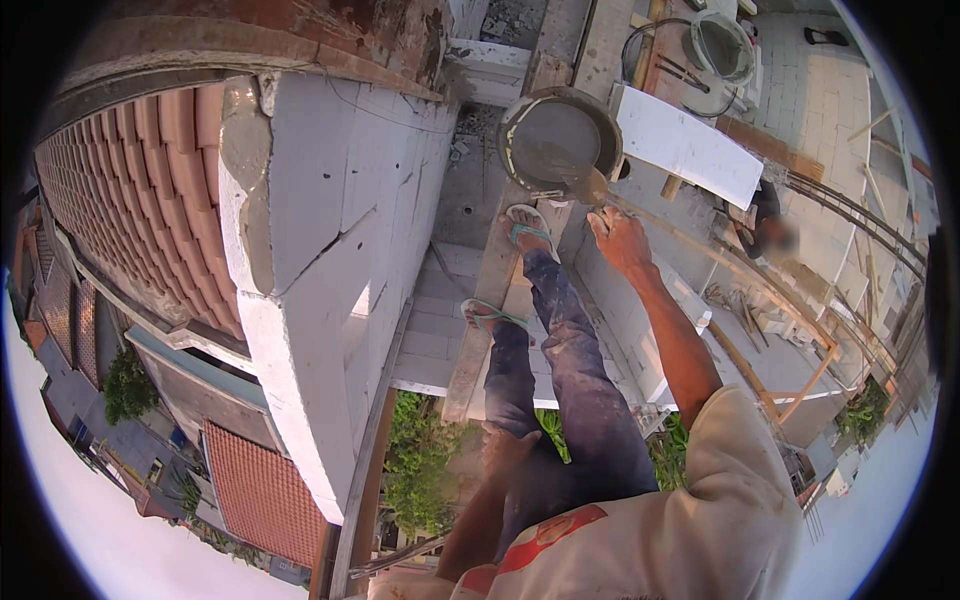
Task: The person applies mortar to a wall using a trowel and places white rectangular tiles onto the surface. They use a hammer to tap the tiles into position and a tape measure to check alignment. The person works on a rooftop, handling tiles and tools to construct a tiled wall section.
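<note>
My right hand [622, 240] is closed around the handle of a trowel [592, 187]. The trowel's mortar-coated blade lies at the near right rim of a round dark bucket [513, 176]. Smooth grey wet mortar [555, 135] fills much of that bucket. Against my thigh, my left hand [508, 450] looks blurred, and its fingers do not show clearly. To the left stands a white block wall [335, 190] with a jagged crack. A bed of wet mortar [246, 180] is spread along the wall's top edge.
My sandalled feet [525, 228] stand on a narrow wooden plank [465, 375] high above plants. A long white block [690, 145] lies right of the bucket. Another bucket [722, 48] sits farther right. Below, a person [765, 220] is among timber poles. Tiled roofing [150, 190] adjoins the wall.
</note>
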### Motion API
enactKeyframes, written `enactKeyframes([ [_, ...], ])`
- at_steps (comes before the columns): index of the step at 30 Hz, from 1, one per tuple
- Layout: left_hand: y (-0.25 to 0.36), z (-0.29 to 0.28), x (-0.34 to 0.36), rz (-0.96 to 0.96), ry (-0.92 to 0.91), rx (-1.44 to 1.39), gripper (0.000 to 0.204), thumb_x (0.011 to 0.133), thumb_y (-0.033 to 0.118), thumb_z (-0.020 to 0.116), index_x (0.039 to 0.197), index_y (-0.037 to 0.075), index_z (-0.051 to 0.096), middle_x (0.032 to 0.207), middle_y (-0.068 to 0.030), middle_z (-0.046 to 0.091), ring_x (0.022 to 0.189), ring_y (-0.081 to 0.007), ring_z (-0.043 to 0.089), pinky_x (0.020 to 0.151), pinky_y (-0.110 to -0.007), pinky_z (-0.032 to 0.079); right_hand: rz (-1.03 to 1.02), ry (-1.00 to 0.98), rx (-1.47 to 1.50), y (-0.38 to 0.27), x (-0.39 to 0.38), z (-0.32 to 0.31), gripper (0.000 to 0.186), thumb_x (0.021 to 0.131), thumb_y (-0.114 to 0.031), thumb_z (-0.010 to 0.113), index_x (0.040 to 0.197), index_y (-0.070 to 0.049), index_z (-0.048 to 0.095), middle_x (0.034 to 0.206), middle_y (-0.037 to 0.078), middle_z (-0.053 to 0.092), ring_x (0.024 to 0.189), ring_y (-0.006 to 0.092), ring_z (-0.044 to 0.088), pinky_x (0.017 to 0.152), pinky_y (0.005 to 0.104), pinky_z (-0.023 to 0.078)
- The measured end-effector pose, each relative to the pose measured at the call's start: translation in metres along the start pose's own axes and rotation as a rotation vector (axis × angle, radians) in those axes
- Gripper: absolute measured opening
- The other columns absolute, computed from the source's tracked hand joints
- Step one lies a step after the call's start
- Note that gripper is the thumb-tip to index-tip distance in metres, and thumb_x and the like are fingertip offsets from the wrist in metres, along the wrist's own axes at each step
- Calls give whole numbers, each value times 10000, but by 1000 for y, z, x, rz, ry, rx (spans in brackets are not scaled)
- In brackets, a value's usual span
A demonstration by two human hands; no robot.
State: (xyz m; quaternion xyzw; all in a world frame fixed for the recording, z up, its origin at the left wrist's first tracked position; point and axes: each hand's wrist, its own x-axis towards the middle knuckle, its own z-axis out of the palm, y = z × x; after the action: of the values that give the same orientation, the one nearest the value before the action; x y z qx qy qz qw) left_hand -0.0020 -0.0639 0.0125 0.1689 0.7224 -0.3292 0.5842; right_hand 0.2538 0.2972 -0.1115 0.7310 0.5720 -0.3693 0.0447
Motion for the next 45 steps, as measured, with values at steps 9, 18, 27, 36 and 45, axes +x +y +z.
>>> enactKeyframes([
  [9, 16, -16, 31, -67, -8, 56, 1404, 559, 491, 966, 1521, -122, 148, 1443, -306, 449, 1332, -433, 509, 1098, -462, 461, 60, -138, -297, 59, 186, 97, 439, 988, -397, 549, 1212, -46, 690, 1100, 249, 724, 1057, 449, 690, 927, 509, 562],
  [18, 14, -25, 25, 24, 88, 81, 1302, 563, 463, 970, 1464, -116, 231, 1408, -306, 457, 1317, -433, 514, 1076, -458, 480, -169, -265, -83, 102, 182, 72, 400, 945, -412, 670, 1123, -62, 745, 1109, 203, 710, 1086, 396, 666, 965, 471, 520],
  [27, -30, -29, 5, 242, 201, -62, 1134, 737, 486, 862, 1500, -104, 265, 1334, -324, 547, 1266, -474, 555, 1049, -522, 480, -370, -371, 216, -45, 4, -84, 359, 955, -321, 675, 1006, 35, 685, 788, 92, 672, 701, 179, 599, 678, 360, 482],
  [36, -87, -27, -18, 465, 225, -308, 798, 899, 437, 722, 1478, -32, 437, 1406, -291, 553, 1290, -458, 553, 1087, -516, 448, -1242, -119, -137, -312, -97, -163, 319, 891, -265, 679, 1024, 26, 680, 911, 165, 687, 922, 382, 702, 839, 453, 551],
  [45, -120, 0, 1, 554, 291, -533, 662, 909, 379, 704, 1386, -52, 548, 1339, -303, 613, 1285, -428, 571, 1094, -466, 445, -1504, 463, -749, -412, -67, -154, 236, 861, -183, 679, 1088, -125, 705, 1008, 27, 667, 997, 207, 665, 860, 370, 525],
])
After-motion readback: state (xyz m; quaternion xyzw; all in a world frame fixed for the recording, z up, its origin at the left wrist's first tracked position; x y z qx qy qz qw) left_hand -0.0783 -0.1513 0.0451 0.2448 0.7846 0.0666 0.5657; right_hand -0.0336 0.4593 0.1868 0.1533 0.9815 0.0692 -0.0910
